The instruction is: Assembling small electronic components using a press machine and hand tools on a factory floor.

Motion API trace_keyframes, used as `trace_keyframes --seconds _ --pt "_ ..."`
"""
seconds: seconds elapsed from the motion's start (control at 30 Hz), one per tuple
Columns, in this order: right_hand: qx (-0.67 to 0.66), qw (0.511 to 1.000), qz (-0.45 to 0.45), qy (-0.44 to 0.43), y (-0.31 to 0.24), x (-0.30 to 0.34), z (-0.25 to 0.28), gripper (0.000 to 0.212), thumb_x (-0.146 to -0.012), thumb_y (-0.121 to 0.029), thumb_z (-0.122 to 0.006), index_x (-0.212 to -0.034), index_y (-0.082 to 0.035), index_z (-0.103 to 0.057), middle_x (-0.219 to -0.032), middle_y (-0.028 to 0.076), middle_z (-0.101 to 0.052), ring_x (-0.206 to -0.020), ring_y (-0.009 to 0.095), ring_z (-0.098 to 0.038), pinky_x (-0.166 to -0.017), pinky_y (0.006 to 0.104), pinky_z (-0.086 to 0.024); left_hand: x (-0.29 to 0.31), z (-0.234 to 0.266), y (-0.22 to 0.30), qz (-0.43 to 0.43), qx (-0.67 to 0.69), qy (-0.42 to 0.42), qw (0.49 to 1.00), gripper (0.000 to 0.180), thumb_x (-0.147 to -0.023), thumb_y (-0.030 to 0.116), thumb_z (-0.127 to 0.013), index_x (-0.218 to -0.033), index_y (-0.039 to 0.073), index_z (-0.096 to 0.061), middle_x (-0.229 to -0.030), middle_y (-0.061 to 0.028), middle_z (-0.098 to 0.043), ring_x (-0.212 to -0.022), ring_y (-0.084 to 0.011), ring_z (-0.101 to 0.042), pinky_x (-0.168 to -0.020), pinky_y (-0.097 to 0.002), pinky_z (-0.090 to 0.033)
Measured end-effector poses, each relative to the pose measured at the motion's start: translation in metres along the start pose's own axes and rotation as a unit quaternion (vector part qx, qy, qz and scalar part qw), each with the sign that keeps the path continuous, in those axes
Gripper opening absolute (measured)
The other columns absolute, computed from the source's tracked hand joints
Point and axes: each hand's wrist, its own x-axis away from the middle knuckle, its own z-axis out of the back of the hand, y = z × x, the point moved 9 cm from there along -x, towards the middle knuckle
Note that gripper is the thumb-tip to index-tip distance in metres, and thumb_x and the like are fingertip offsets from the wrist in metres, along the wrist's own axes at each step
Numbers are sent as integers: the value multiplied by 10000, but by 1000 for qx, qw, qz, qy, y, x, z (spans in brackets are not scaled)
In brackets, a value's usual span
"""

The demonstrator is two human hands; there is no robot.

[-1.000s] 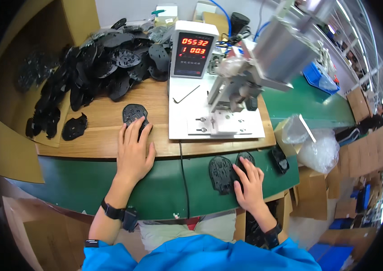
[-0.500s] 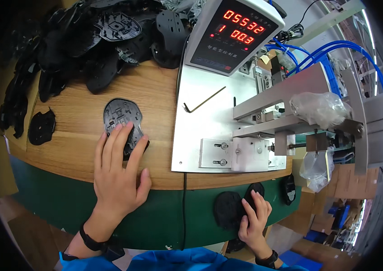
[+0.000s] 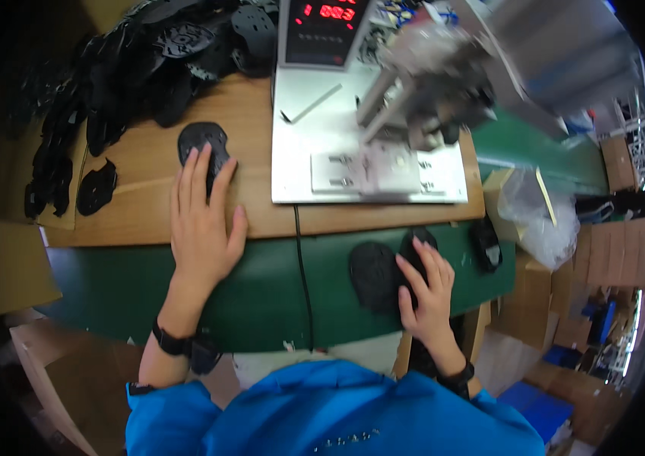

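My left hand [image 3: 204, 220] lies open on a black moulded plastic shell [image 3: 199, 135] on the wooden board, fingers stretched over its lower part. The shell's rounded far end shows beyond the fingertips. At the right, my right hand [image 3: 429, 292] rests over a small black oval piece [image 3: 419, 237] on the green table. Its fingers are lightly bent and the thumb is apart; the palm hides part of the piece. Touching or close beside it on the left is a wider black rounded piece [image 3: 373, 275].
A metal press fixture [image 3: 368, 173] stands on a silver plate [image 3: 292, 171] with a hex key [image 3: 312, 103] and a red-digit controller [image 3: 322, 38]. Black shells [image 3: 185, 42] are heaped at the far left. A black cable [image 3: 301, 273] crosses the green table [image 3: 261, 296]. Another black piece [image 3: 485, 245] lies right.
The view has tilted, so the board and fixture sit higher and more of my blue top shows. Both hands stay on the same black pieces.
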Motion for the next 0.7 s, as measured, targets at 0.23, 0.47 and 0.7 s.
trace_keyframes --seconds 0.23,0.47,0.7 --pt "-5 996 -23 90 5 6 18 526 -860 -197 -663 -1379 -127 -616 -1544 167 -443 -1403 379 -390 -1162 495 -244 0 4 3 -26 1 56 998 534 -956 194 -586 -1470 85 -490 -1586 -191 -377 -1459 -403 -348 -1186 -492 -297" --pt "-43 988 -57 138 14 16 18 410 -930 -209 -628 -1323 -91 -631 -1446 137 -517 -1367 347 -421 -1158 488 -255 10 3 7 -30 -51 75 995 515 -951 217 -591 -1447 104 -516 -1586 -197 -363 -1449 -383 -361 -1179 -499 -300" --pt "-55 988 -36 143 13 21 18 369 -924 -202 -647 -1277 -96 -648 -1416 135 -535 -1338 343 -448 -1138 485 -283 8 18 17 -43 -66 101 992 521 -947 176 -611 -1449 99 -492 -1554 -201 -376 -1415 -399 -380 -1165 -509 -307"
